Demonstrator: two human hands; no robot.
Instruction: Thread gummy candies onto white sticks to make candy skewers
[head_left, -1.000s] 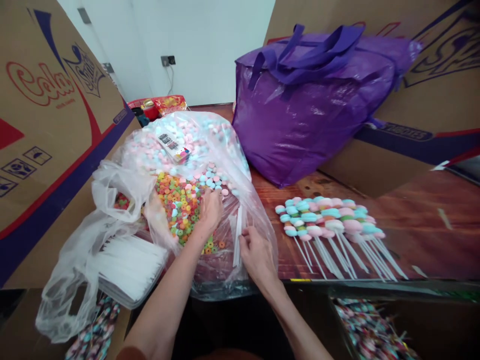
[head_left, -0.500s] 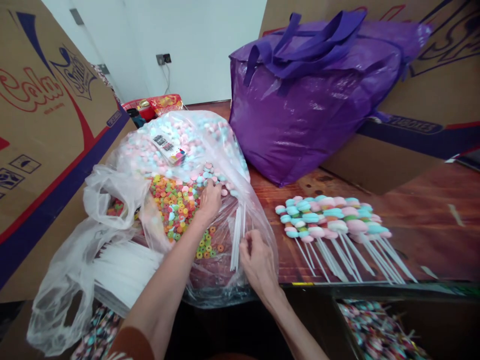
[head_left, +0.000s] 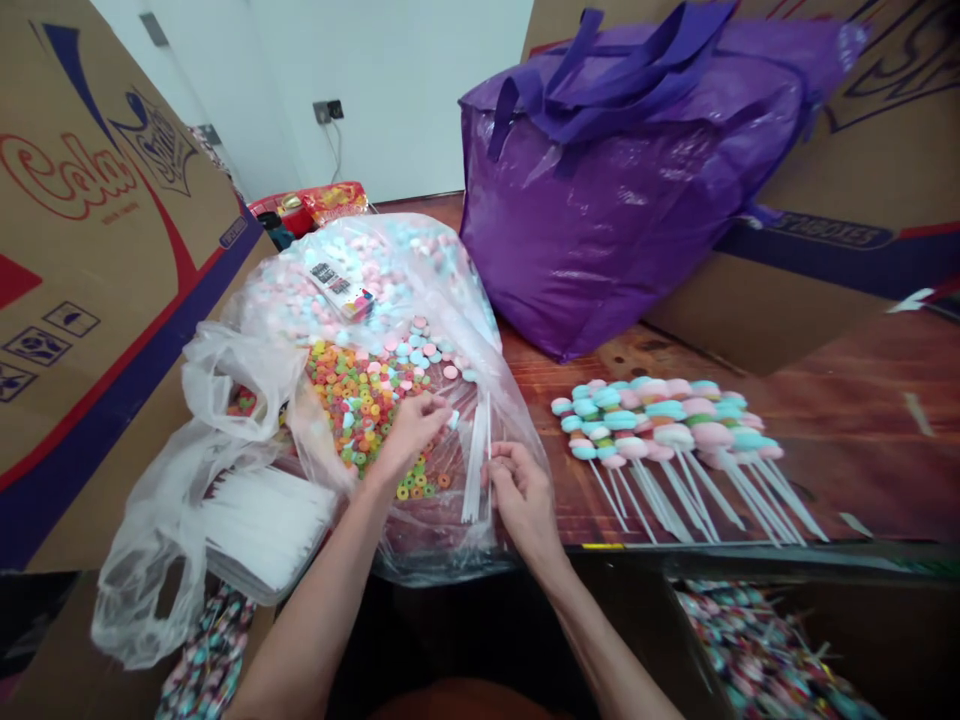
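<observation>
Head view: the left hand [head_left: 409,432] pinches a pale candy [head_left: 452,417] over the clear bag [head_left: 450,550] of candy rings. Just beside it, the right hand [head_left: 523,492] grips a few white sticks [head_left: 480,440]. One purple bag [head_left: 600,230] stands behind. The finished skewers [head_left: 660,425] overlap beyond counting. The red script on the cardboard box [head_left: 97,250] is unreadable.

White sticks [head_left: 475,455] are pinched in the right hand [head_left: 525,495], near six o'clock. A pale candy [head_left: 452,418] is held at the fingertips of the left hand [head_left: 409,435], at nine o'clock of the sticks, over coloured rings [head_left: 356,395] in a clear bag [head_left: 420,260]. Finished skewers [head_left: 660,430] are laid at three o'clock, and a purple bag [head_left: 622,200] is seen at one o'clock.
</observation>
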